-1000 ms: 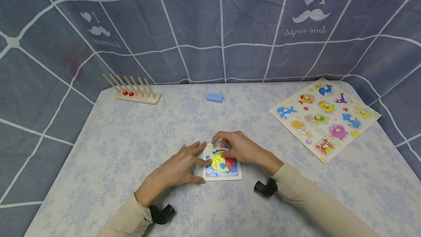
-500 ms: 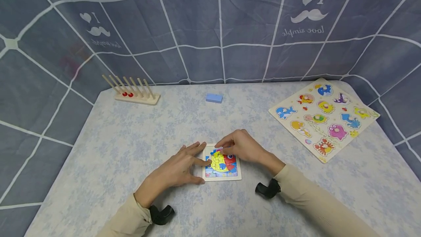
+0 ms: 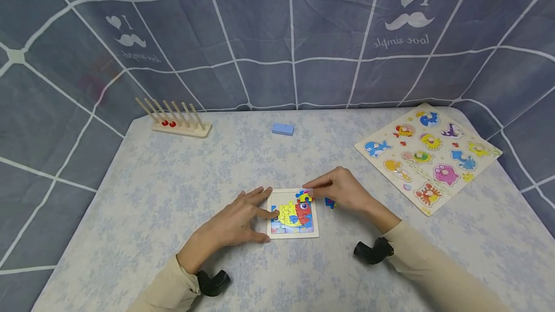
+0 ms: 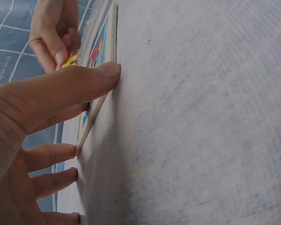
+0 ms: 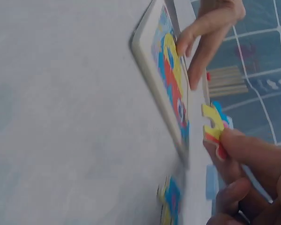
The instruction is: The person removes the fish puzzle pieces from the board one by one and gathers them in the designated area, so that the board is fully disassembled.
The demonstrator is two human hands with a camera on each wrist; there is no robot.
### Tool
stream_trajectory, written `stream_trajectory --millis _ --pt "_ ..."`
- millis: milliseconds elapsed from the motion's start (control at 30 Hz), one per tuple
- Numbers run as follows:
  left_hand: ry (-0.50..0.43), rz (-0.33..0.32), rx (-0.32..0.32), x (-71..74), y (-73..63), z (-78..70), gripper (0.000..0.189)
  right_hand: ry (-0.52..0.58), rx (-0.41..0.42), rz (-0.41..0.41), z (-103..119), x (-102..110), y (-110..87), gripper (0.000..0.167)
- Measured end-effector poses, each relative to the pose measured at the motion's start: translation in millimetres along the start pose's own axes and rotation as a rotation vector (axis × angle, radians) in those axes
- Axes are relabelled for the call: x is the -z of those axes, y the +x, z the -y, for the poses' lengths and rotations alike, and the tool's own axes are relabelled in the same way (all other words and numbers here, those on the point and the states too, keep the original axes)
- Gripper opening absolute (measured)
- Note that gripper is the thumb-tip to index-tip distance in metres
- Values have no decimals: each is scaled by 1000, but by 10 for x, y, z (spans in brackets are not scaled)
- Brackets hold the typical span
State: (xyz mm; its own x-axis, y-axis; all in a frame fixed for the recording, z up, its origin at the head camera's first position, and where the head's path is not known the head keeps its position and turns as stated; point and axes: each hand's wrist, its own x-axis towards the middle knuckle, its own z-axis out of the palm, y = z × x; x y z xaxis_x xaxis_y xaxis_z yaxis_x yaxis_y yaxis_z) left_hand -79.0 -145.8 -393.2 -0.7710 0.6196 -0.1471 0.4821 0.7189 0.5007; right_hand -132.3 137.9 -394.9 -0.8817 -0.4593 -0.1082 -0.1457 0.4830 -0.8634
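Note:
A small jigsaw puzzle in a pale wooden tray [image 3: 295, 236] shows a yellow and red fish, with bare wood along the top inside. My left hand [image 3: 236, 220] rests at the tray's left side, fingers spread. Its thumb [image 4: 84, 86] lies at the edge, and one finger touches the puzzle face. Between thumb and fingertips, my right hand [image 3: 341, 189] pinches a yellow, red and blue jigsaw piece [image 5: 211, 124] above the tray's upper right corner. Just right of the tray, partly under that hand, lie loose jigsaw pieces [image 5: 172, 197].
A sea-animal peg puzzle board [image 3: 427, 158] lies at the right. Toward the back are a blue block [image 3: 283, 129] and a wooden peg rack [image 3: 179, 126] with two red beads. A checked curtain [image 3: 260, 37] hangs behind the table.
My right hand has carried the jigsaw piece rightward, from over the tray's upper middle to its upper right corner. Loose pieces beside the tray have come into sight. The left hand stays put.

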Motion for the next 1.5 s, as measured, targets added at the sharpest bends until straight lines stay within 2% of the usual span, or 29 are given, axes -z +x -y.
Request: stream_trajectory --millis 367,567,833,1067,1300,1500 --pt "-2 -13 -13 9 -12 -11 57 -81 -149 -111 -291 389 -418 19" --pt "-5 -12 -11 14 -4 -12 57 -133 -203 -144 -363 496 -575 20" --pt "-5 -10 -14 5 -2 3 57 -175 -182 -160 -375 488 -566 18" --pt "-5 -12 -15 -7 -2 2 58 -232 -206 -194 -359 453 -533 15" --pt "-3 -13 -14 -3 -3 -2 57 -255 -201 -241 -377 404 -510 9" --pt "2 -14 -21 -8 -4 9 58 -251 -184 -238 -388 391 -492 6"
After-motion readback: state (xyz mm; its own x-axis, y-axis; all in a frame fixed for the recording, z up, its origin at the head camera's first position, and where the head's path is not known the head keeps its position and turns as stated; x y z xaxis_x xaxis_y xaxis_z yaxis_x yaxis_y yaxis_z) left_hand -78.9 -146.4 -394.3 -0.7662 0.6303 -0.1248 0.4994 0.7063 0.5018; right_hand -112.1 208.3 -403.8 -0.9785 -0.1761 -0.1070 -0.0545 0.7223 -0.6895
